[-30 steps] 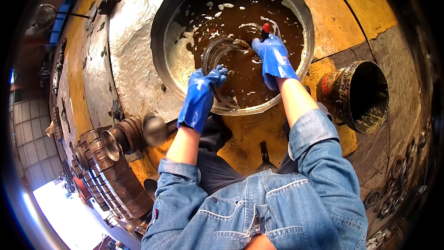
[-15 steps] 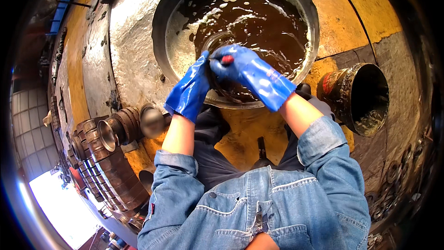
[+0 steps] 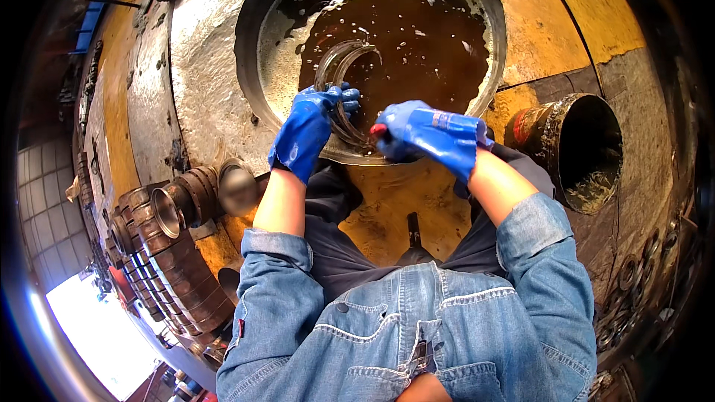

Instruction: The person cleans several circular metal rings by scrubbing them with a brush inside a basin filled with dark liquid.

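A broad, round, dark tub (image 3: 249,52) full of brown, foamy liquid (image 3: 417,52) is in front of me. My left hand (image 3: 307,128), in a blue rubber glove, grips the near left side of a shiny metal ring (image 3: 328,68). The ring stands tilted, partly sunk in the liquid. At the tub's near edge, right of the ring, my right hand (image 3: 421,132) wears a matching glove. Its fingers are closed around a tool with a red end (image 3: 380,131); the rest of that tool is hidden.
To the right, a grimy metal bucket (image 3: 521,134) lies with its dark mouth showing. Rows of brown metal rings (image 3: 167,253) lie at the left, beside a round metal cup (image 3: 238,187). More loose rings (image 3: 629,272) are piled at the lower right. Worn metal plates (image 3: 205,97) cover the floor.
My right hand has moved right and toward me, apart from the left hand it was beside. More of the ring shows. The swirling liquid looks calmer.
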`<control>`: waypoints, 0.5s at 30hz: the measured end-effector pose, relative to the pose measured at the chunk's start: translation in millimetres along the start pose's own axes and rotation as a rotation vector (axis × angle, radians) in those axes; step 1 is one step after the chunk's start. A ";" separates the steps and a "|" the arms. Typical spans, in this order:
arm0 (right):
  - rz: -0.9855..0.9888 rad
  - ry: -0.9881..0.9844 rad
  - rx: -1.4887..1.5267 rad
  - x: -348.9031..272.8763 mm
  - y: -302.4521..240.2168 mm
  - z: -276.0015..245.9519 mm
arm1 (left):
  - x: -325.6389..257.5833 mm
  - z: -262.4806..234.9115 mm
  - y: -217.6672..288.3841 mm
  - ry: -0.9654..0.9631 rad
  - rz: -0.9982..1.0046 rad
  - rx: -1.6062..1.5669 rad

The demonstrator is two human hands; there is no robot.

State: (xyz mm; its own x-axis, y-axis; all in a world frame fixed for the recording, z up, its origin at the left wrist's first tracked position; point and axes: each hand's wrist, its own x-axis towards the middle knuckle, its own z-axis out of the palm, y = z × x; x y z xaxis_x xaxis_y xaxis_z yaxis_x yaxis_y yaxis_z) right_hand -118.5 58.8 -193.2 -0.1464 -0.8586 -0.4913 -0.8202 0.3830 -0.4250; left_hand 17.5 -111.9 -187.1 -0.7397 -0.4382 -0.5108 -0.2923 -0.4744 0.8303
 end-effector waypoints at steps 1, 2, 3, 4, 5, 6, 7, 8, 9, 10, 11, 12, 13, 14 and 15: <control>0.067 -0.092 -0.032 2.3 2.3 -13.9 | 2.3 -7.1 -5.5 0.000 0.005 -0.014; 0.103 -0.161 -0.060 3.4 14.1 -22.6 | 6.7 -7.9 -7.1 -0.013 0.012 -0.029; 0.144 -0.126 -0.068 9.5 24.9 -30.3 | 10.1 -9.1 -8.9 -0.017 0.003 -0.047; 0.183 -0.093 -0.078 11.9 28.1 -39.9 | 12.5 -9.6 -10.2 -0.019 -0.005 -0.066; 0.200 0.088 0.050 11.1 29.0 -45.5 | 14.9 -10.7 -11.0 -0.019 -0.013 -0.085; 0.214 0.268 0.179 10.4 30.9 -52.4 | 19.3 -13.6 -10.7 -0.005 -0.099 -0.140; 0.218 0.267 0.362 5.0 15.8 -73.2 | 25.2 -20.8 -10.9 0.017 -0.182 -0.196; 0.104 0.278 0.476 8.5 7.4 -85.2 | 32.4 -24.8 -9.6 0.031 -0.266 -0.248; -0.044 0.421 0.663 18.9 2.4 -79.2 | 40.6 -24.5 -11.7 0.110 -0.309 -0.277; -0.168 0.579 0.841 27.2 7.3 -69.2 | 45.1 2.0 2.4 0.247 -0.407 -0.421; -0.183 0.607 0.885 37.6 2.9 -64.4 | 43.7 4.8 2.3 0.200 -0.357 -0.447; -0.198 0.635 0.927 47.8 -2.5 -59.5 | 42.3 7.4 2.5 0.152 -0.307 -0.472; -0.095 0.617 0.729 58.3 -5.5 -50.0 | 47.8 8.6 1.3 0.146 -0.313 -0.580; -0.097 0.695 0.555 38.3 -27.6 -55.8 | 46.0 -4.3 -5.4 0.172 -0.310 -0.698; -0.121 0.565 0.588 40.8 -35.6 -52.2 | 45.6 -18.3 -14.8 0.056 -0.207 -0.680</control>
State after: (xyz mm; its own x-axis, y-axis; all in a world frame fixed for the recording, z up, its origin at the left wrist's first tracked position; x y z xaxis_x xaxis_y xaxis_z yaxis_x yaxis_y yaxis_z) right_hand -124.1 -7.7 -158.5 -0.4610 -0.8870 -0.0265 -0.4475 0.2582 -0.8562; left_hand -0.8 -138.8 -226.8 -0.6722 -0.3171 -0.6691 0.0326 -0.9154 0.4011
